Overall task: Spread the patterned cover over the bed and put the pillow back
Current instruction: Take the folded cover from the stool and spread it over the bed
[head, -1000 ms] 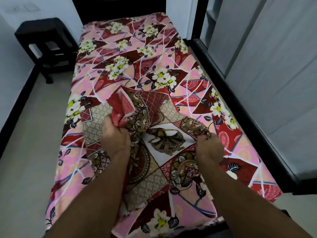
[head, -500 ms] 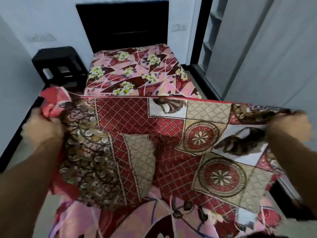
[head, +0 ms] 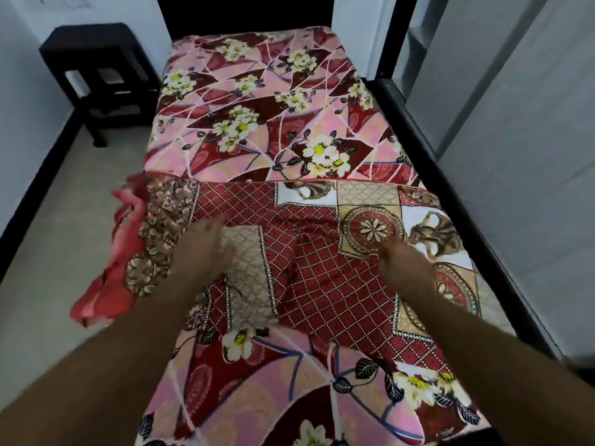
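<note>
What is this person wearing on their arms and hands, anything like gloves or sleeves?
Nothing that shows. The left hand and right hand are gloveless, and both forearms are bare down to the picture's edge, with no sleeve in view. I see no watch, bracelet or ring, though the blur could hide a thin ring.

The left grip (head: 206, 249) and right grip (head: 407, 268) are both motion-blurred, so whether they clutch or lie flat cannot be told. Under them the cover (head: 322, 252) hides the middle of the bed (head: 257, 91). Beyond them the headboard (head: 244, 14) is cut off by the top edge.
</note>
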{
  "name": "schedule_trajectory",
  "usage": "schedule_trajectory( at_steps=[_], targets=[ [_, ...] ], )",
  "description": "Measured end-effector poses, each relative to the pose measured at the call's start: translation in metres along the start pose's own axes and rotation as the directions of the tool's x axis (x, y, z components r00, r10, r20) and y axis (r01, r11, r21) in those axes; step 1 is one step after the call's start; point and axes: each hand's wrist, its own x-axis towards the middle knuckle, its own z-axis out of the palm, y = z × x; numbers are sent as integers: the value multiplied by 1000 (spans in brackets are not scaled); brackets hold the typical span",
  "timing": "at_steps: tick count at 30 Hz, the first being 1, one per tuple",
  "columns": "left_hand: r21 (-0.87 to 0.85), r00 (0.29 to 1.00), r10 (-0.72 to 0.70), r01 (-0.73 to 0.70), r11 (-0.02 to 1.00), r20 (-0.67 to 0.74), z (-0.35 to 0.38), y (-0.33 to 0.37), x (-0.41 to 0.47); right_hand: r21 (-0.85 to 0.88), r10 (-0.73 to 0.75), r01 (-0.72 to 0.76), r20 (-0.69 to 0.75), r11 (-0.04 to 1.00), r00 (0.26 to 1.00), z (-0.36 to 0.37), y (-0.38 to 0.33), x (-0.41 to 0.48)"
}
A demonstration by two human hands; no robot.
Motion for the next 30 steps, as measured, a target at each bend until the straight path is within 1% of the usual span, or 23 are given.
schedule_trajectory(
  at_steps=[1, 2, 3, 4, 5, 6, 7, 9, 11, 13, 16, 19, 21, 23, 24, 26, 28, 30],
  targets=[
    [-22, 977, 145, -143, 989, 159, 16, 22, -17, -17, -85, 88, 123, 996, 989, 12, -10, -12],
    [-52, 925, 274, -270, 961, 262, 31, 44, -33, -36, -181, 195, 239, 980, 954, 23, -19, -22],
    [-55, 865, 395, -398, 916, 309, 45, 61, -49, -47, -289, 318, 313, 947, 905, 33, -28, -34],
    [-33, 810, 481, -500, 865, 335, 56, 73, -62, -68, -366, 418, 374, 906, 852, 42, -38, -46],
    [-8, 766, 520, -559, 829, 377, 70, 79, -75, -79, -414, 486, 418, 870, 808, 53, -45, -57],
    [42, 739, 540, -604, 796, 404, 80, 84, -86, -92, -430, 522, 456, 848, 779, 63, -48, -64],
    [110, 720, 539, -637, 763, 437, 90, 85, -98, -109, -415, 531, 500, 840, 760, 72, -49, -68],
    [237, 707, 484, -660, 713, 515, 103, 85, -114, -154, -376, 529, 543, 834, 751, 85, -47, -72],
    [321, 708, 438, -667, 673, 554, 108, 82, -121, -190, -389, 546, 517, 816, 762, 93, -46, -76],
    [345, 720, 423, -657, 670, 550, 108, 83, -122, -217, -412, 572, 502, 791, 761, 96, -46, -80],
    [381, 771, 410, -611, 694, 488, 108, 90, -121, -263, -415, 576, 476, 774, 775, 97, -43, -84],
    [451, 788, 382, -598, 663, 482, 102, 94, -120, -323, -451, 601, 433, 731, 781, 95, -30, -88],
    [488, 803, 374, -585, 648, 464, 100, 93, -122, -373, -463, 631, 449, 680, 764, 91, -10, -94],
    [463, 829, 360, -544, 700, 429, 96, 88, -126, -410, -439, 637, 480, 653, 760, 83, 17, -101],
    [429, 833, 348, -528, 733, 430, 95, 85, -129, -421, -418, 627, 489, 656, 766, 81, 32, -106],
    [378, 815, 367, -545, 748, 449, 95, 83, -136, -413, -396, 584, 455, 699, 797, 74, 54, -115],
    [334, 816, 411, -551, 765, 406, 97, 80, -145, -400, -389, 556, 427, 728, 816, 66, 57, -121],
    [277, 818, 412, -537, 797, 401, 95, 79, -154, -401, -409, 569, 417, 718, 811, 61, 48, -124]
  ],
)
